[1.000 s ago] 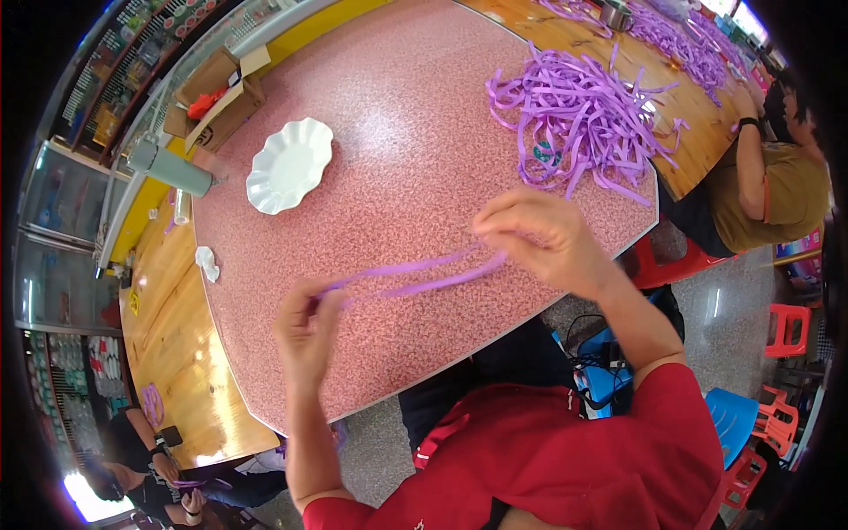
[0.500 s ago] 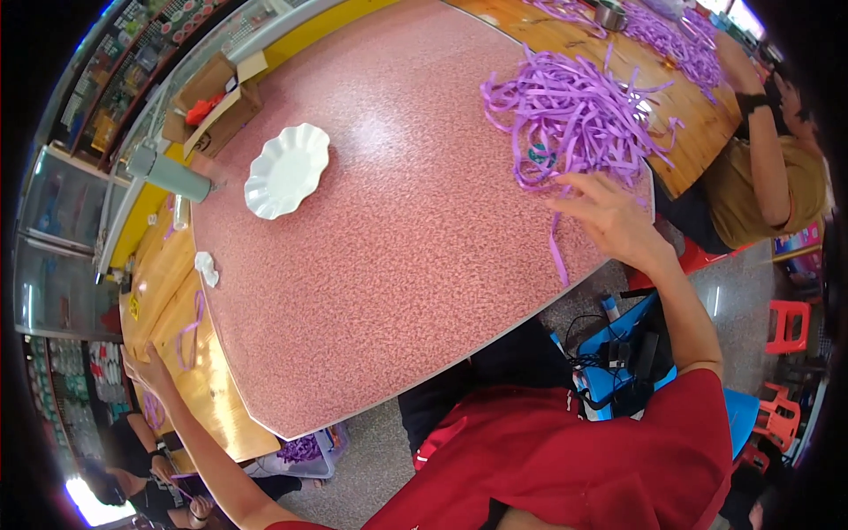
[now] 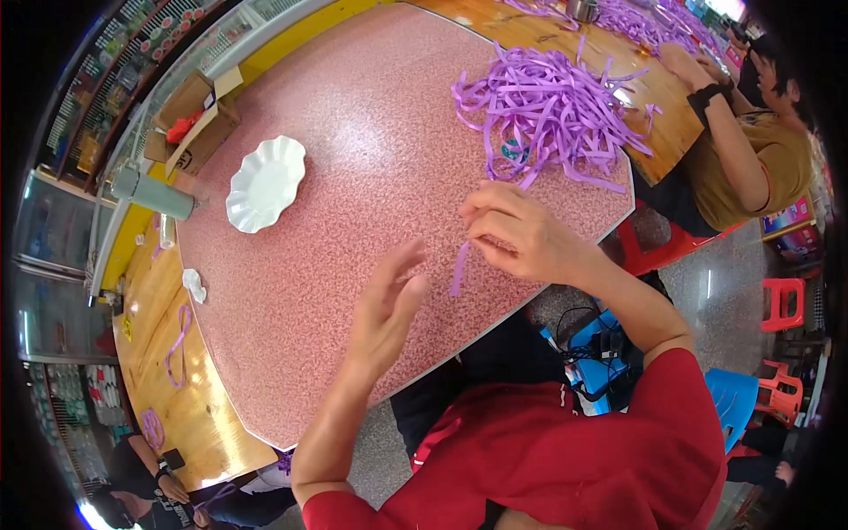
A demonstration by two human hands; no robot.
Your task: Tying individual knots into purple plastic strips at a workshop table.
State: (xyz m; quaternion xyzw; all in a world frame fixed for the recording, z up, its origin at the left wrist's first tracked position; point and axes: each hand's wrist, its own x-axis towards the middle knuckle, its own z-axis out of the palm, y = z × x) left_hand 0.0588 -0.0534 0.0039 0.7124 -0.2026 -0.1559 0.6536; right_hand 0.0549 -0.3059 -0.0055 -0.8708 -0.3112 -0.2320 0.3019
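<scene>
Left hand [image 3: 385, 309] back over table [image 3: 274, 336] | its grip half-parted, empty | right grip [image 3: 523, 235] pinching 1 purple strip [image 3: 458, 272] | 1 plate [image 3: 267, 184]

The desk [image 3: 291, 309] has a pink speckled top with a pale rim, and a white glare of light lies on its far part. Along its left edge there is a wooden table [image 3: 208, 424]; a second wooden table [image 3: 676, 128] is beside its far right edge. Beyond the far left edge runs a counter [image 3: 296, 40] with a yellow band, and behind it stand filled shelves [image 3: 102, 97]. Past the right corner, the floor [image 3: 720, 274] is grey and shiny, with red plastic stools [image 3: 783, 289].
</scene>
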